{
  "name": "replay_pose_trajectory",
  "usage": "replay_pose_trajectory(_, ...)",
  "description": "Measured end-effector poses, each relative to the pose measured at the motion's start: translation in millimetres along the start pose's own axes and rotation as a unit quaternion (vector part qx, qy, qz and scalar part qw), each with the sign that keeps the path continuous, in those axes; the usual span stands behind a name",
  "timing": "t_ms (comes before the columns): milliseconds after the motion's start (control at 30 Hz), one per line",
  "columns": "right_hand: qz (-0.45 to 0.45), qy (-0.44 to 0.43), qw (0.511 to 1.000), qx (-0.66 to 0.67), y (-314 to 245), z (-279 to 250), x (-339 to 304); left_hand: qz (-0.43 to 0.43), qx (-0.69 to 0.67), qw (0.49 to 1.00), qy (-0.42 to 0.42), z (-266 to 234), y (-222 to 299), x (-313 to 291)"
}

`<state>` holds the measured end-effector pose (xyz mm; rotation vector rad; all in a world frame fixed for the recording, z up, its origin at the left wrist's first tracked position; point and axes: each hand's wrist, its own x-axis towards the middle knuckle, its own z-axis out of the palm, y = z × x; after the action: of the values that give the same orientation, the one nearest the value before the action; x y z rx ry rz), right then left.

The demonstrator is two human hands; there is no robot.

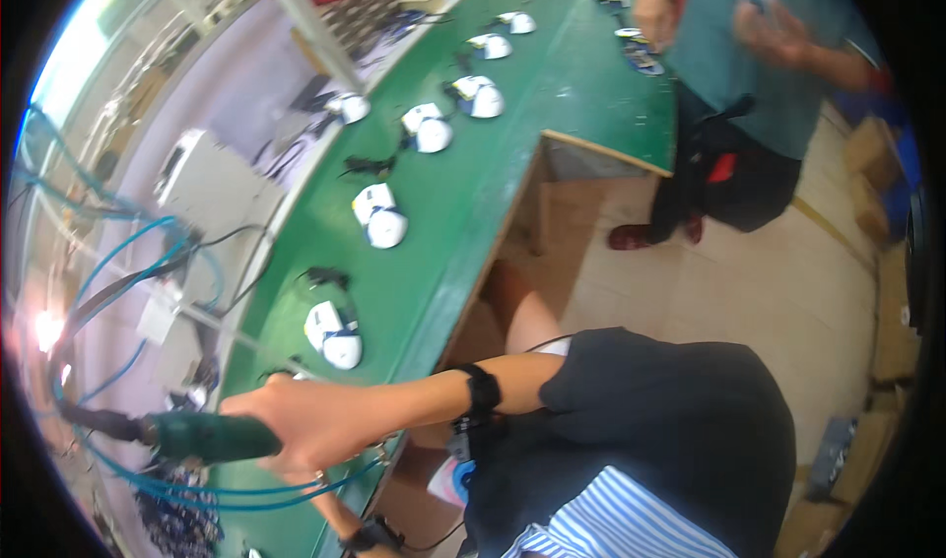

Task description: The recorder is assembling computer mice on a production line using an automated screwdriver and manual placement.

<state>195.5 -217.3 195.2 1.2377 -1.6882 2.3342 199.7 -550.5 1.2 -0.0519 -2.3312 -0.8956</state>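
My right hand (320, 425) is wrapped around a dark green electric screwdriver (212, 437), whose black cord leaves at the left end. A black band circles that wrist. Just below it, my left forearm (337, 515) reaches in from the lower edge; the fingers of my left hand are mostly hidden by the right hand. Whatever lies beneath both hands cannot be made out. Nearest to them on the green bench (414, 307) sits a white rounded device (340, 349) with a dark blue band, like a computer mouse, beside a black cable bundle (323, 277).
More such white devices (386, 228) line the bench toward the far end. Blue hoses (246, 504) cross near my hands. A pale box-shaped machine (222, 194) stands left. Another person (754, 75) stands at the far right, and cardboard boxes (895, 312) line the right side.
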Motion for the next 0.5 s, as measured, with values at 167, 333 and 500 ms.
replay_pose_trajectory(167,-0.068,0.037,0.996,-0.053,6.3,1.4,13.2,0.032,-0.226,0.954,0.194,-65.9,183.2,-1.7)
replay_pose_trajectory(333,-0.015,0.049,0.991,-0.121,20.8,-9.9,21.2,0.236,-0.175,0.946,0.134,-111.3,274.4,19.3)
replay_pose_trajectory(500,0.025,0.018,0.999,-0.044,21.1,13.0,29.5,0.363,-0.090,0.927,-0.016,-149.3,297.6,54.1)
